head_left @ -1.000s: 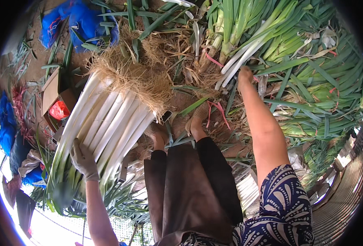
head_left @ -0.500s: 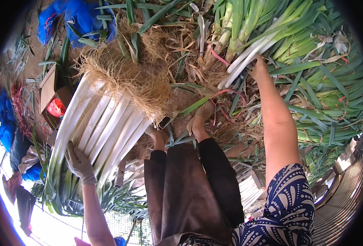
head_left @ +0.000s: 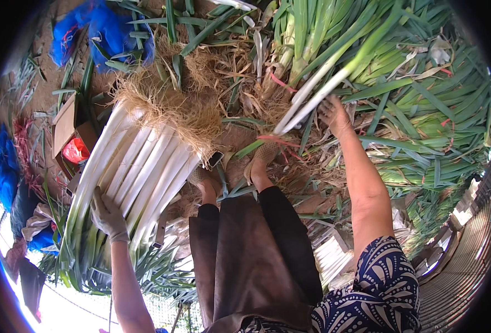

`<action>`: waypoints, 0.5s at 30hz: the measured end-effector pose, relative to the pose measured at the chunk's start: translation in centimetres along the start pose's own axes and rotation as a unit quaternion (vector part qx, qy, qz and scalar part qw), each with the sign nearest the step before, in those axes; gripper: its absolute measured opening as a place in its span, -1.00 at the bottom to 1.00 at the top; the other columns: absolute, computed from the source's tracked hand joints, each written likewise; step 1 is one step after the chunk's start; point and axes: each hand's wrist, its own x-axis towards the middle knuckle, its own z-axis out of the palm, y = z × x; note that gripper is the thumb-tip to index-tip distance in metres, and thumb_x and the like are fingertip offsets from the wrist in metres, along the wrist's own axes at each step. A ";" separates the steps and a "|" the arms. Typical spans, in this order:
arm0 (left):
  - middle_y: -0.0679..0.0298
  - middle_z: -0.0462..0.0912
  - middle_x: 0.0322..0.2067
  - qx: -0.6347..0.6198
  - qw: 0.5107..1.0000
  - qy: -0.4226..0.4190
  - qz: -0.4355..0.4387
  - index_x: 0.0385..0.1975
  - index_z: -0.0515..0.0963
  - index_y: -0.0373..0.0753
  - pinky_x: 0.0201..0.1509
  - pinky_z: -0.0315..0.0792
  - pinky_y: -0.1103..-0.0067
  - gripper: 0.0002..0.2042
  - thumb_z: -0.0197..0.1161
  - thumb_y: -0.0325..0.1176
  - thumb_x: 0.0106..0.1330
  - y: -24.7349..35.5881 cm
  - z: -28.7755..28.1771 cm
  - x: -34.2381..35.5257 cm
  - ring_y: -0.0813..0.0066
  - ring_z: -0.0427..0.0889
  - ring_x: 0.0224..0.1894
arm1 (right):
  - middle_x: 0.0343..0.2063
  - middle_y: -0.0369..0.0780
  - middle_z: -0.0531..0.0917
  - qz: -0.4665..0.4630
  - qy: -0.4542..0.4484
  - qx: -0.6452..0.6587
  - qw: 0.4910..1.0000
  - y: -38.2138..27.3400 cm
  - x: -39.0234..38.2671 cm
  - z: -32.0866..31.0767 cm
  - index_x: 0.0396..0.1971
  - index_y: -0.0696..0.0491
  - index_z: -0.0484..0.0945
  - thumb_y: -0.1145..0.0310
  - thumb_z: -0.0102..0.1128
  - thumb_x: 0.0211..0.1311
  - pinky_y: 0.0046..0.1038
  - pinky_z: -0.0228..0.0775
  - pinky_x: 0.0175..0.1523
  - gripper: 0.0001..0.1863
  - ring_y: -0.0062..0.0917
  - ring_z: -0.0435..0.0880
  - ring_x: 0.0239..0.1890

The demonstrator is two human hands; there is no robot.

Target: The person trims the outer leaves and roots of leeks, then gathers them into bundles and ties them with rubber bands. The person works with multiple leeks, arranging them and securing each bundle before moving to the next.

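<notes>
Palm of left grip (head_left: 109, 216) hidden, contact between right grip (head_left: 336, 115) and nearby leek (head_left: 334, 82) hard to tell

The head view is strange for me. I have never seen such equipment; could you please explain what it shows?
No machine works here: these are a person's own hands. A wide fisheye camera on the person's head looks down, so edges bend. The gloved left hand lies on a thick row of leek-like vegetables, whose brown roots point away from the person. The open right hand is beside two pale stalks; I cannot tell whether it touches them. On the ground, a green leafy heap lies at the right, and blue material at the upper left.
</notes>
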 end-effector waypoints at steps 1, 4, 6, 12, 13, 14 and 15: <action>0.01 0.60 -0.12 0.004 1.000 -0.002 -0.002 0.02 0.52 -0.29 -0.05 0.44 0.30 -0.67 -0.01 -0.29 0.37 0.0 0.0 -0.1 0.04 0.58 -0.12 | -0.03 -0.31 0.46 0.014 -0.011 -0.026 1.000 -0.3 -0.5 0.0 0.07 -0.12 0.40 -0.24 0.30 -0.04 -0.20 0.19 0.12 -0.28 -0.42 0.39 0.02; 0.03 0.61 -0.14 0.013 1.000 -0.011 -0.015 0.01 0.52 -0.27 -0.08 0.44 0.29 -0.67 0.00 -0.26 0.35 -0.1 -0.1 -0.2 0.05 0.59 -0.14 | 0.32 -0.17 0.14 0.024 0.022 -0.134 0.990 -2.5 -1.3 2.6 0.36 -0.14 0.07 -0.14 0.31 0.02 -0.06 0.12 0.25 -0.06 -0.25 0.19 0.28; 0.05 0.62 -0.15 0.016 1.000 -0.003 0.010 -0.01 0.53 -0.27 -0.06 0.43 0.30 -0.67 0.00 -0.27 0.34 0.4 -0.1 0.1 0.06 0.59 -0.15 | 0.33 -0.12 0.12 0.031 0.129 -0.153 0.979 -2.7 0.0 3.3 0.39 -0.14 0.00 -0.02 0.26 0.13 -0.07 0.15 0.30 -0.11 -0.23 0.21 0.27; 0.03 0.61 -0.15 -0.007 1.000 0.017 0.007 0.01 0.52 -0.28 -0.07 0.43 0.30 -0.68 0.01 -0.30 0.35 -0.1 0.0 -0.3 0.06 0.59 -0.15 | 0.23 -0.15 0.25 0.063 0.203 -0.107 0.971 -0.1 4.1 6.0 0.22 -0.04 0.25 0.08 0.19 0.21 -0.08 0.30 0.11 -0.38 -0.23 0.27 0.19; 0.03 0.61 -0.16 -0.006 1.000 0.015 0.004 0.01 0.52 -0.28 -0.07 0.43 0.30 -0.68 0.01 -0.30 0.35 -0.3 -0.1 -0.4 0.05 0.59 -0.15 | 0.17 -0.13 0.31 0.055 0.230 -0.072 0.969 0.9 5.2 6.0 0.12 0.01 0.32 0.11 0.19 0.19 -0.08 0.33 0.04 -0.46 -0.28 0.30 0.12; 0.02 0.61 -0.16 -0.004 1.000 0.012 0.001 0.01 0.52 -0.28 -0.07 0.43 0.30 -0.68 0.01 -0.31 0.35 0.1 -0.1 -0.2 0.05 0.59 -0.15 | 0.11 -0.13 0.37 0.060 0.249 -0.057 0.965 1.8 6.4 6.1 0.10 0.03 0.34 0.12 0.18 0.20 -0.13 0.34 0.04 -0.48 -0.30 0.35 0.07; 0.02 0.61 -0.16 0.000 1.000 0.009 -0.003 0.01 0.52 -0.28 -0.07 0.43 0.30 -0.68 0.01 -0.31 0.35 0.1 -0.2 -0.3 0.05 0.59 -0.16 | 0.06 -0.13 0.43 0.066 0.266 -0.045 0.961 2.4 7.4 5.9 0.07 0.04 0.36 0.12 0.17 0.21 -0.17 0.34 0.04 -0.50 -0.32 0.40 0.01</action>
